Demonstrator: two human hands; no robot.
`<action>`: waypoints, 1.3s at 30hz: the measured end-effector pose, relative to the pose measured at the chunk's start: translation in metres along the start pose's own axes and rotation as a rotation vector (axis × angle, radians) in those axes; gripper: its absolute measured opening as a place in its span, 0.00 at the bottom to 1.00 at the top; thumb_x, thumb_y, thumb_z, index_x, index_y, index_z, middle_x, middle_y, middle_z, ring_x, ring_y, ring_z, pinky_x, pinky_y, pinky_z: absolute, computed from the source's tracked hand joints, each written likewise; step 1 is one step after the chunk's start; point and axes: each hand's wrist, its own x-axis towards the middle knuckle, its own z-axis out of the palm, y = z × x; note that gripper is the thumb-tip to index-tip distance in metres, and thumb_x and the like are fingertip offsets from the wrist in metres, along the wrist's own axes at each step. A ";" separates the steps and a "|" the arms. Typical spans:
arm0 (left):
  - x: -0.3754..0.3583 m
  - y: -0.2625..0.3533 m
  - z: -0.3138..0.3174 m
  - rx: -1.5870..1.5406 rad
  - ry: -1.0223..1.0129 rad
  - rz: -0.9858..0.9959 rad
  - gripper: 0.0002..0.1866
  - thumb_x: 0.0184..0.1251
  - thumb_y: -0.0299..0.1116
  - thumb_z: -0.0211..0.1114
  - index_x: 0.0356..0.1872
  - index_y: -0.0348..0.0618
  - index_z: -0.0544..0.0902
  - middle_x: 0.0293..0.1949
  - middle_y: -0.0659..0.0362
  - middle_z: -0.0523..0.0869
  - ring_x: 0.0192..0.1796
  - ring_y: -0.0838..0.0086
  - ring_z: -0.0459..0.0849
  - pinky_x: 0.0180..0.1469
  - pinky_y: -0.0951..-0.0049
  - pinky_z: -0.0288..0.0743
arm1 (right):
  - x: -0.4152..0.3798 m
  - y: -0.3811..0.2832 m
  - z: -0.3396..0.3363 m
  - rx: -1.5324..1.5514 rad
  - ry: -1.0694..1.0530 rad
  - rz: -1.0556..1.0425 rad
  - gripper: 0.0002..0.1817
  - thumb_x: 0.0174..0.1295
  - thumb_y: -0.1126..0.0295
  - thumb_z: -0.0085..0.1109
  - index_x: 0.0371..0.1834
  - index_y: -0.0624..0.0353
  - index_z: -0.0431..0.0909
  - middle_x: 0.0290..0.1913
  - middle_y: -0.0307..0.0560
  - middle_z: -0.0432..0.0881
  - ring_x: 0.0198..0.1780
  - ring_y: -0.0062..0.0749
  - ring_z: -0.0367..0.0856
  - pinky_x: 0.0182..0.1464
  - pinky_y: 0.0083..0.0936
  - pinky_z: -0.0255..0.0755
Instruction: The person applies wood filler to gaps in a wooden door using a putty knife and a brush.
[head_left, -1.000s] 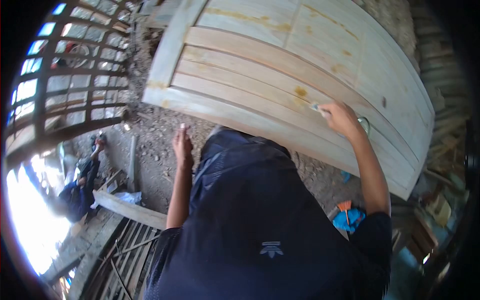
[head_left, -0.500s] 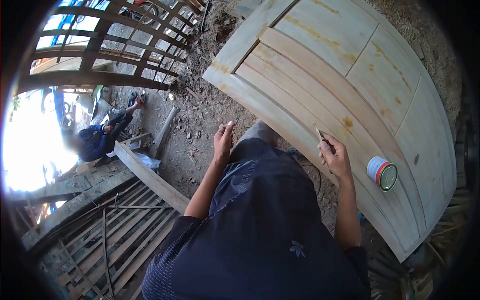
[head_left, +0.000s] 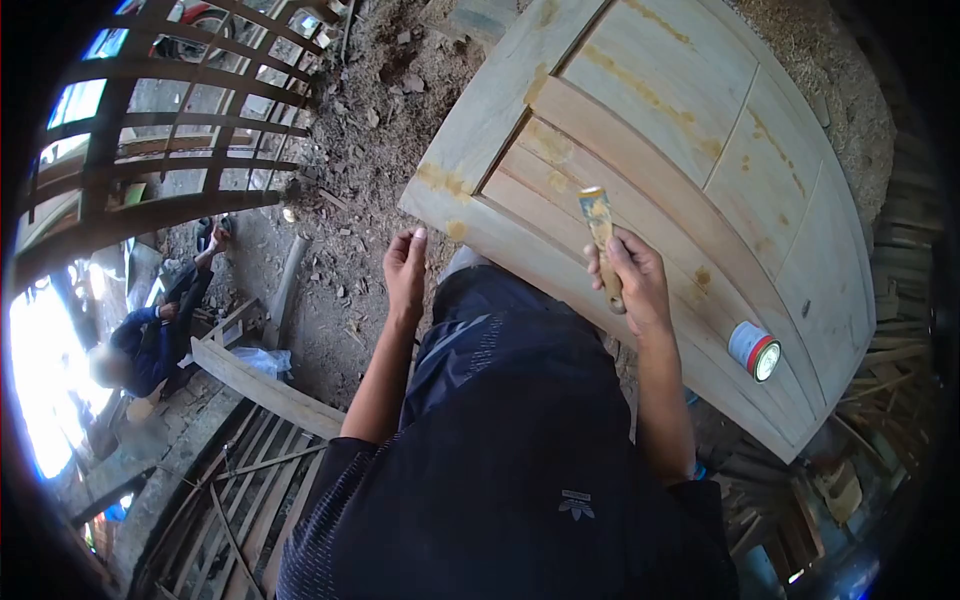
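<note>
My right hand (head_left: pixel 640 282) grips a putty knife (head_left: pixel 599 222) by its handle, above the pale wooden door (head_left: pixel 640 110). The blade points up and away from me and is smeared with yellowish filler. To the left of the door's near edge, my left hand (head_left: pixel 404 272) is raised with thumb and fingers pressed together; nothing shows between them. A can (head_left: pixel 753 350) with a white and red label stands on the door to the right of my right hand. Yellow-brown filler patches (head_left: pixel 640 85) mark the door's panels and frame.
A wooden lattice frame (head_left: pixel 130 165) rises at upper left. Beyond a long plank (head_left: pixel 262 385), another person (head_left: pixel 150 335) sits on the left. Wooden slats (head_left: pixel 215 510) lie at lower left, and scrap wood (head_left: pixel 840 490) at lower right. Shavings cover the dirt ground (head_left: pixel 370 130).
My right hand has lifted and shifted left, turning the putty knife so its broad blade shows. My left hand has moved slightly left. The whole view has shifted with my head.
</note>
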 end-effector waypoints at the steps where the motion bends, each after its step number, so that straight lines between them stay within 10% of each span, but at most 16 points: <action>1: 0.008 0.004 -0.005 -0.034 -0.022 -0.007 0.10 0.76 0.42 0.65 0.44 0.47 0.82 0.26 0.75 0.74 0.24 0.91 0.63 0.25 0.85 0.54 | 0.003 -0.004 0.011 0.017 -0.023 -0.018 0.14 0.77 0.67 0.55 0.55 0.66 0.81 0.40 0.48 0.86 0.35 0.22 0.80 0.35 0.21 0.79; 7: 0.040 0.035 0.005 -0.015 -0.059 0.043 0.12 0.77 0.41 0.64 0.50 0.45 0.83 0.32 0.72 0.78 0.32 0.90 0.70 0.34 0.86 0.61 | 0.007 -0.004 0.043 0.073 0.011 0.045 0.14 0.77 0.66 0.53 0.54 0.65 0.80 0.41 0.47 0.85 0.35 0.22 0.81 0.35 0.22 0.80; 17: 0.016 0.111 0.099 -0.126 -1.135 -0.134 0.18 0.80 0.40 0.61 0.58 0.35 0.81 0.45 0.60 0.87 0.47 0.78 0.83 0.57 0.71 0.77 | 0.009 -0.019 0.081 0.125 0.029 0.085 0.10 0.74 0.67 0.59 0.47 0.65 0.80 0.35 0.43 0.85 0.31 0.23 0.85 0.31 0.19 0.80; 23: 0.016 0.117 0.106 -0.295 -1.215 -0.300 0.22 0.75 0.41 0.67 0.62 0.37 0.80 0.44 0.61 0.88 0.44 0.76 0.85 0.56 0.70 0.79 | 0.009 -0.027 0.081 0.142 0.023 0.099 0.12 0.72 0.67 0.63 0.49 0.65 0.79 0.36 0.44 0.86 0.32 0.24 0.85 0.34 0.21 0.80; 25: 0.012 0.106 0.109 -0.248 -0.986 -0.015 0.21 0.73 0.40 0.70 0.59 0.37 0.82 0.48 0.61 0.88 0.50 0.77 0.84 0.57 0.70 0.79 | 0.012 -0.032 0.089 0.093 0.029 0.087 0.13 0.71 0.67 0.64 0.50 0.65 0.79 0.38 0.45 0.86 0.35 0.25 0.85 0.37 0.23 0.80; 27: 0.016 0.105 0.105 -0.180 -0.925 -0.031 0.19 0.71 0.37 0.72 0.56 0.36 0.84 0.52 0.61 0.87 0.55 0.77 0.83 0.59 0.71 0.78 | 0.014 -0.042 0.104 -0.479 0.347 -0.466 0.18 0.68 0.65 0.68 0.55 0.65 0.78 0.44 0.48 0.84 0.42 0.28 0.83 0.43 0.27 0.79; 37: 0.016 0.119 0.104 -0.124 -0.816 0.030 0.17 0.69 0.28 0.72 0.55 0.34 0.83 0.48 0.54 0.91 0.51 0.72 0.89 0.55 0.70 0.83 | 0.031 -0.061 0.132 -0.415 0.088 -0.364 0.18 0.67 0.72 0.67 0.59 0.65 0.81 0.49 0.46 0.82 0.48 0.27 0.82 0.52 0.25 0.77; 39: 0.016 0.121 0.105 -0.134 -0.792 0.028 0.17 0.69 0.29 0.73 0.55 0.33 0.83 0.47 0.54 0.91 0.50 0.72 0.89 0.54 0.70 0.83 | 0.038 -0.055 0.130 -0.458 0.125 -0.450 0.17 0.65 0.72 0.68 0.56 0.61 0.84 0.45 0.45 0.84 0.41 0.27 0.84 0.41 0.23 0.80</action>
